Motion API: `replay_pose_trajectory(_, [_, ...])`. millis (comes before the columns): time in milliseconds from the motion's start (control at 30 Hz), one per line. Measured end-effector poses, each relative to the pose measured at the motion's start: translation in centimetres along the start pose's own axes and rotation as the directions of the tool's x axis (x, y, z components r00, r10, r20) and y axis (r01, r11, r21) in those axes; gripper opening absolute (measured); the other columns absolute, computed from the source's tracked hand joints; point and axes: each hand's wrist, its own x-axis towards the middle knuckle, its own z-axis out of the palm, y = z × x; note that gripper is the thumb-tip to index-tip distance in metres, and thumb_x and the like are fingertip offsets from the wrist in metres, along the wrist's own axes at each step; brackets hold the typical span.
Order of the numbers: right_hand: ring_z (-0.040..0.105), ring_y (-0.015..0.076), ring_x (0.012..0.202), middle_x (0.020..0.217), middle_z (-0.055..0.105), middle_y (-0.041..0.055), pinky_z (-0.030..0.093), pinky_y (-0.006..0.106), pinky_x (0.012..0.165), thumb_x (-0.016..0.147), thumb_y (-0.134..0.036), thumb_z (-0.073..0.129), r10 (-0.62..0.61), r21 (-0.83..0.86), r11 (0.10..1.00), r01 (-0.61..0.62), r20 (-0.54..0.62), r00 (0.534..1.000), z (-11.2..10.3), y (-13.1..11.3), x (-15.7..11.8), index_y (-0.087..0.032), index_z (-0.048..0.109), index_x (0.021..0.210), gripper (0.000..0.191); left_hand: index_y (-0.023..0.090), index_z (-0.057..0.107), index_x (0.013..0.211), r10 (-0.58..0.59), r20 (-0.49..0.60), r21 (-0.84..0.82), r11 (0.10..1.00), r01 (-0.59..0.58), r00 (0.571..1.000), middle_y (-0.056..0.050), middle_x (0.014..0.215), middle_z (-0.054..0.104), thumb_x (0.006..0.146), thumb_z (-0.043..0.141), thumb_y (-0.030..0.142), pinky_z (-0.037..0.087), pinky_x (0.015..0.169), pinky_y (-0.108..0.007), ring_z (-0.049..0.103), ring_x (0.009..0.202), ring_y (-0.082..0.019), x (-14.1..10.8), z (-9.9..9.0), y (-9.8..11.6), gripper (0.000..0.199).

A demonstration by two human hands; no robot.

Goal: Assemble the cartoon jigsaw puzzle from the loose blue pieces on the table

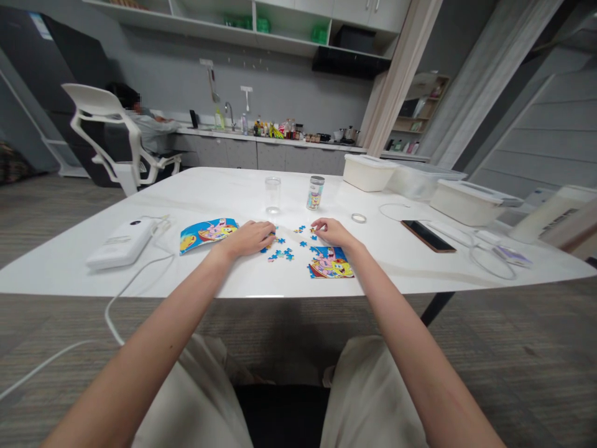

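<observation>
Blue jigsaw puzzle pieces (281,253) lie loose on the white table (140,277), between my hands. My left hand (249,240) rests palm down with its fingertips at the left edge of these pieces. My right hand (332,232) has its fingertips at a small blue piece (313,230); whether it grips that piece is hidden. A cartoon picture card (208,235) lies left of my left hand. A second cartoon picture (329,263), perhaps partly assembled puzzle, lies below my right hand.
A clear glass (273,195) and a capped cartoon-labelled jar (315,193) stand beyond my hands. A white power strip (122,243) with cable lies left. White lidded boxes (368,172), a black phone (428,236) and a tape roll (359,218) lie right. A seated person (149,127) is at the back.
</observation>
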Motion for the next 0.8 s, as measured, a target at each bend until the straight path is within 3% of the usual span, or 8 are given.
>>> replay_pose_trajectory(133, [0.062, 0.0152, 0.081, 0.094, 0.073, 0.0065, 0.047, 0.025, 0.077, 0.077, -0.012, 0.062, 0.007, 0.019, 1.0, -0.007, 0.013, 1.0, -0.2, 0.0, 0.0, -0.015, 0.074, 0.09, 0.018, 0.021, 0.055, 0.111, 0.006, -0.005, -0.003, 1.0, -0.006, 1.0, -0.007, 0.113, 0.063, 0.098, 0.029, 0.038, 0.036, 0.091, -0.034, 0.057, 0.106, -0.021, -0.1, 0.0, -0.1, 0.034])
replay_pose_trajectory(233, [0.063, 0.0167, 0.085, 0.094, 0.073, 0.0079, 0.047, 0.027, 0.079, 0.078, -0.02, 0.063, -0.041, 0.146, 0.989, 0.036, 0.034, 0.999, -0.7, -0.3, -0.2, -0.013, 0.073, 0.088, 0.016, 0.021, 0.054, 0.111, 0.011, -0.011, 0.002, 1.0, -0.011, 1.0, -0.007, 0.114, 0.062, 0.098, 0.028, 0.038, 0.036, 0.092, -0.034, 0.056, 0.107, -0.021, -0.1, -0.1, 0.0, 0.034])
replay_pose_trajectory(367, [0.064, 0.0163, 0.084, 0.093, 0.073, 0.0081, 0.049, 0.027, 0.076, 0.079, -0.028, 0.063, -0.161, 0.408, 0.911, 0.063, 0.21, 0.964, -1.8, -1.4, -1.2, -0.012, 0.074, 0.094, 0.025, 0.02, 0.054, 0.111, 0.018, -0.016, 0.008, 1.0, -0.018, 1.0, -0.008, 0.114, 0.062, 0.098, 0.029, 0.038, 0.036, 0.092, -0.034, 0.056, 0.106, -0.021, -0.1, -0.3, 0.5, 0.034])
replay_pose_trajectory(467, [0.064, 0.0152, 0.081, 0.094, 0.073, 0.0071, 0.049, 0.026, 0.073, 0.076, -0.031, 0.067, -0.236, 0.484, 0.873, 0.058, 0.315, 0.919, -2.3, -2.2, -2.0, -0.013, 0.075, 0.096, 0.028, 0.02, 0.054, 0.111, 0.022, -0.018, 0.014, 1.0, -0.022, 1.0, -0.008, 0.113, 0.062, 0.098, 0.028, 0.037, 0.036, 0.093, -0.035, 0.057, 0.106, -0.021, -0.1, -0.3, 0.7, 0.033])
replay_pose_trajectory(667, [0.065, 0.0136, 0.072, 0.077, 0.073, 0.0044, 0.05, 0.024, 0.069, 0.063, -0.027, 0.078, -0.121, 0.542, 0.834, -0.104, 0.364, 0.923, -2.2, -2.6, -2.1, -0.013, 0.072, 0.082, 0.025, 0.018, 0.054, 0.107, 0.04, -0.073, 0.062, 0.997, -0.035, 0.997, -0.01, 0.111, 0.062, 0.097, 0.031, 0.033, 0.037, 0.093, -0.038, 0.057, 0.104, -0.023, 0.2, -0.9, 0.5, 0.029])
replay_pose_trajectory(800, [0.065, 0.0128, 0.069, 0.078, 0.074, 0.0045, 0.05, 0.024, 0.067, 0.066, -0.028, 0.075, -0.115, 0.533, 0.838, -0.121, 0.389, 0.914, -2.3, -2.6, -2.1, -0.013, 0.074, 0.083, 0.022, 0.016, 0.058, 0.094, -0.039, -0.172, 0.081, 0.995, 0.054, 0.984, -0.011, 0.1, 0.064, 0.093, 0.037, 0.024, 0.041, 0.085, -0.038, 0.059, 0.096, -0.024, 0.2, -3.2, 3.4, 0.022])
